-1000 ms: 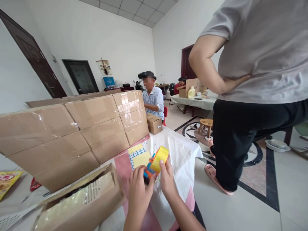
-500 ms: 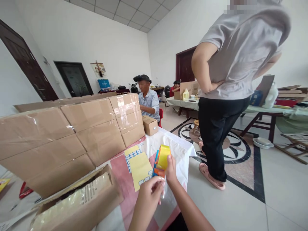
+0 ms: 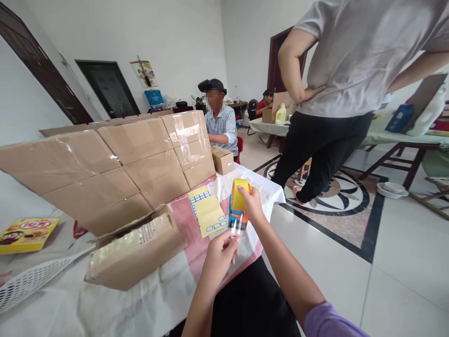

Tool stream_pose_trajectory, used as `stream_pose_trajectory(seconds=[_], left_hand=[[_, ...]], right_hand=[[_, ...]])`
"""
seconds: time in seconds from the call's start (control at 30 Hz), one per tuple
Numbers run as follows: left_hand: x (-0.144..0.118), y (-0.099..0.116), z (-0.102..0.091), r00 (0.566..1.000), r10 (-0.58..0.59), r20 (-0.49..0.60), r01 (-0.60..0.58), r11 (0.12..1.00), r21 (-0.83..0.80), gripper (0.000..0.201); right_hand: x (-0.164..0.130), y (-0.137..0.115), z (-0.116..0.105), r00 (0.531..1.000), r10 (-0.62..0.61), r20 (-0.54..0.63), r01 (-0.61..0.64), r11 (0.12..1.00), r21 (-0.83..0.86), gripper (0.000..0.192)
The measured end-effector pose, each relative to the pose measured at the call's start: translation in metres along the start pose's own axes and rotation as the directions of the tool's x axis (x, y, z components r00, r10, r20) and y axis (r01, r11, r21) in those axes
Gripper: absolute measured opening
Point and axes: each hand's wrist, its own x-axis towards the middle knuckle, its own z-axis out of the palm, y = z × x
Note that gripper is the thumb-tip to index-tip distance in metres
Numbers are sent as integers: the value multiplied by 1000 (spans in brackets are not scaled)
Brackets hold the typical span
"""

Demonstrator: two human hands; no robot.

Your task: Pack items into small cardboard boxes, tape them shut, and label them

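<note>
My right hand [image 3: 251,202] is closed round a tape dispenser [image 3: 238,220] with a blue and orange body, which carries a yellow roll of tape [image 3: 240,193]. Just below it, my left hand [image 3: 220,252] pinches the loose end of clear tape [image 3: 237,226], pulled a short way out from the dispenser. Beyond both hands, yellow label sheets [image 3: 210,213] with blue-edged labels lie on the cloth. Left of them stands an open cardboard box [image 3: 136,255] with clear plastic film or tape across its top.
Stacked, taped cartons [image 3: 150,161] form a wall along the table's far left side. A small carton [image 3: 223,160] sits at its right end. A yellow packet [image 3: 28,235] and a white perforated basket [image 3: 38,283] lie at left. One person stands at right; another sits behind the cartons.
My view has tilted down and shifted. The dispenser has moved away from my left hand, so more clear tape shows between them. The standing person has shifted their legs.
</note>
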Motion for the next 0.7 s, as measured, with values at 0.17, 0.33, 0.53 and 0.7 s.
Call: stream_pose_trajectory(seconds=[0.17, 0.33, 0.53, 0.7], left_hand=[[-10, -9, 9, 999, -40, 3, 40, 999, -30, 38], [-11, -26, 13, 998, -59, -29, 58, 998, -17, 43], [-15, -33, 12, 997, -1, -82, 13, 989, 151, 46], [-24, -30, 7, 956, 241, -165, -142, 877, 460, 37]], right_hand=[[-7, -13, -3, 996, 87, 29, -90, 987, 132, 40], [-24, -23, -9, 995, 65, 78, -75, 987, 139, 42], [-51, -36, -13, 988, 77, 132, -95, 986, 136, 41], [-59, -40, -19, 974, 110, 199, -152, 966, 210, 39]])
